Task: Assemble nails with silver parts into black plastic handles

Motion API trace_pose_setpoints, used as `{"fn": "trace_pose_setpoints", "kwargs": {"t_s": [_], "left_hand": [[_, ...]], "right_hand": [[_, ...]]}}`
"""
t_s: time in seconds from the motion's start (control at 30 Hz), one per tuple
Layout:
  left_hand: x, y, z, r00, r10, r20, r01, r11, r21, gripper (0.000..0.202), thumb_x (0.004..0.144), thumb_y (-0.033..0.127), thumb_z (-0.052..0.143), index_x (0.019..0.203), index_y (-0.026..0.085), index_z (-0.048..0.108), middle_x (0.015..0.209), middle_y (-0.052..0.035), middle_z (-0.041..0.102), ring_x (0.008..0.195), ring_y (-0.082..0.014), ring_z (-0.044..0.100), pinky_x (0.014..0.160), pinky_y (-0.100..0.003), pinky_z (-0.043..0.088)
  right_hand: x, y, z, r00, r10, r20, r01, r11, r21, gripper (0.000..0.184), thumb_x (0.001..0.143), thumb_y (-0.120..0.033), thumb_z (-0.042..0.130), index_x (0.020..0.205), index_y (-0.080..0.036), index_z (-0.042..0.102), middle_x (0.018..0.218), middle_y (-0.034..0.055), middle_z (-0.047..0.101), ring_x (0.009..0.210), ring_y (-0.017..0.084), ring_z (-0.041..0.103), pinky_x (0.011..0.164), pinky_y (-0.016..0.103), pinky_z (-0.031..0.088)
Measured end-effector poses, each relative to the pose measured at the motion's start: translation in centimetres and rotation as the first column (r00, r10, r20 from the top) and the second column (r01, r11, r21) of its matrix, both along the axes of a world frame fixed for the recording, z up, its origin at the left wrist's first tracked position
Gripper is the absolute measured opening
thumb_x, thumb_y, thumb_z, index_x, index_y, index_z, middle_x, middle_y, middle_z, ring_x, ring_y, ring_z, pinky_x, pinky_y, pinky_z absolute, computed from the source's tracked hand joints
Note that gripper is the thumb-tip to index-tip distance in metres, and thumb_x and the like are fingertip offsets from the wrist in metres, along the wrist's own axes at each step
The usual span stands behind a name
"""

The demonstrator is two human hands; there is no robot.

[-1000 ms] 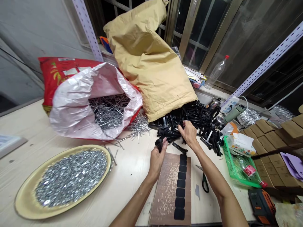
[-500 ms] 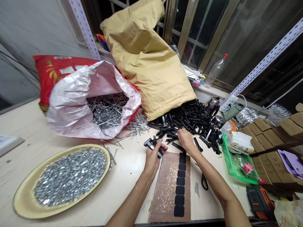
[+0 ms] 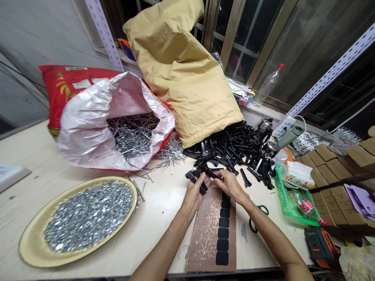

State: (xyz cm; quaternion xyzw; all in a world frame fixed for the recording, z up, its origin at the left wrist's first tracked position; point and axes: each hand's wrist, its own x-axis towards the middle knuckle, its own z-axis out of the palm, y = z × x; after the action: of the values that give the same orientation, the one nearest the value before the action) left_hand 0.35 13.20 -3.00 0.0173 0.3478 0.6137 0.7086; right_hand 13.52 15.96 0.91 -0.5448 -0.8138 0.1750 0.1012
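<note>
My left hand (image 3: 194, 195) is closed round a small bunch of black plastic pieces (image 3: 197, 178), held just above the far end of a brown board (image 3: 206, 234) that carries a column of black pads (image 3: 223, 223). My right hand (image 3: 230, 186) is beside it, fingers pinched on another black piece (image 3: 211, 172) that meets the bunch. Just beyond the hands, a heap of the same black pieces (image 3: 234, 150) spills from a tan paper sack (image 3: 181, 74).
A white-lined red bag (image 3: 96, 117) full of metal nails lies at left, with loose nails (image 3: 170, 154) in front. A yellow tray (image 3: 29, 251) holds small silver parts. Scissors (image 3: 254, 218), a green basket (image 3: 285, 208), cardboard boxes (image 3: 331, 164) and an orange tool (image 3: 322, 246) sit at right.
My right hand drew back from the black heap with a piece and came to the left hand. The left hand stayed over the board's far end, its bunch of pieces shifting slightly.
</note>
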Motion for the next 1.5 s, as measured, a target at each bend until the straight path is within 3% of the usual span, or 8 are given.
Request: {"fn": "trace_pose_setpoints", "kwargs": {"t_s": [0.37,0.53,0.73,0.93,1.07,1.2,1.33,1.5], "left_hand": [[-0.7,-0.1,-0.2,1.0,-0.027,-0.006,0.027,0.999,-0.032,0.036,0.07,0.02,0.074,0.103,0.021,0.06,0.08,-0.0024,0.07,0.074,-0.0178,0.068,0.066,-0.032,0.055],[-0.1,-0.2,0.2,1.0,0.008,0.024,-0.007,1.0,-0.017,0.021,0.072,0.019,0.073,0.09,0.017,0.063,0.077,-0.0025,0.07,0.074,-0.016,0.066,0.074,-0.036,0.055],[0.2,-0.3,0.2,1.0,0.008,0.013,-0.007,0.999,-0.038,0.026,0.057,0.006,0.079,0.079,0.012,0.066,0.07,-0.0024,0.069,0.063,-0.0147,0.065,0.062,-0.027,0.054],[-0.1,-0.3,0.3,0.999,-0.014,-0.039,0.012,0.998,-0.069,0.021,0.055,0.008,0.08,0.07,0.011,0.065,0.067,-0.0035,0.069,0.064,-0.0148,0.064,0.059,-0.029,0.055],[0.0,-0.3,0.1,0.999,0.024,-0.033,-0.025,0.999,-0.031,0.028,0.051,0.016,0.084,0.07,0.012,0.064,0.063,0.0005,0.064,0.06,-0.0121,0.061,0.055,-0.027,0.054],[0.4,-0.2,-0.2,0.997,0.084,-0.002,-0.084,0.996,-0.014,0.03,0.051,0.021,0.085,0.07,0.012,0.063,0.062,0.0012,0.063,0.06,-0.0118,0.06,0.056,-0.027,0.053],[0.4,0.0,0.2,0.996,0.03,0.085,-0.036,0.997,0.066,0.027,0.049,0.018,0.084,0.07,0.016,0.066,0.066,0.0009,0.067,0.069,-0.014,0.064,0.071,-0.028,0.054],[-0.2,-0.1,0.8,0.996,-0.064,0.069,0.057,0.993,0.104,0.028,0.046,0.022,0.084,0.069,0.013,0.07,0.071,-0.0049,0.07,0.077,-0.019,0.065,0.079,-0.032,0.051]], "right_hand": [[0.4,3.0,-0.5,0.959,-0.114,0.259,0.1,0.993,0.065,0.015,0.083,-0.011,0.051,0.09,-0.015,0.064,0.095,0.0085,0.061,0.087,0.018,0.058,0.074,0.026,0.042],[-0.3,0.1,0.0,0.988,-0.156,0.011,0.153,0.979,0.134,0.011,0.083,-0.02,0.052,0.087,-0.016,0.061,0.082,0.0035,0.06,0.073,0.015,0.056,0.068,0.025,0.043],[-0.8,-0.6,-0.2,0.968,0.129,-0.213,-0.151,0.984,-0.092,0.013,0.085,-0.025,0.053,0.091,-0.018,0.063,0.082,0.001,0.063,0.069,0.013,0.06,0.064,0.023,0.046],[0.1,1.3,-1.1,0.967,-0.044,0.251,0.055,0.998,-0.04,0.051,0.077,-0.006,0.053,0.125,-0.023,0.051,0.103,0.0078,0.062,0.094,0.02,0.061,0.078,0.028,0.046],[0.4,0.8,-0.2,0.969,-0.196,-0.15,0.226,0.948,0.223,0.03,0.083,-0.014,0.048,0.11,-0.019,0.058,0.098,0.0081,0.061,0.089,0.019,0.06,0.077,0.03,0.048],[-1.2,-0.8,0.2,0.704,-0.259,-0.661,0.448,0.884,0.131,0.018,0.083,-0.034,0.053,0.091,-0.018,0.057,0.083,0.0038,0.061,0.075,0.016,0.059,0.069,0.029,0.05],[-3.6,-2.6,-1.6,0.63,-0.318,-0.708,0.413,0.91,-0.042,0.02,0.079,-0.035,0.056,0.09,-0.019,0.057,0.089,0.005,0.063,0.082,0.017,0.059,0.076,0.032,0.05],[-4.0,-4.1,-2.4,0.76,-0.157,-0.631,0.275,0.957,0.093,0.013,0.081,-0.029,0.053,0.087,-0.02,0.06,0.093,0.0071,0.063,0.091,0.021,0.058,0.085,0.037,0.046]]}}
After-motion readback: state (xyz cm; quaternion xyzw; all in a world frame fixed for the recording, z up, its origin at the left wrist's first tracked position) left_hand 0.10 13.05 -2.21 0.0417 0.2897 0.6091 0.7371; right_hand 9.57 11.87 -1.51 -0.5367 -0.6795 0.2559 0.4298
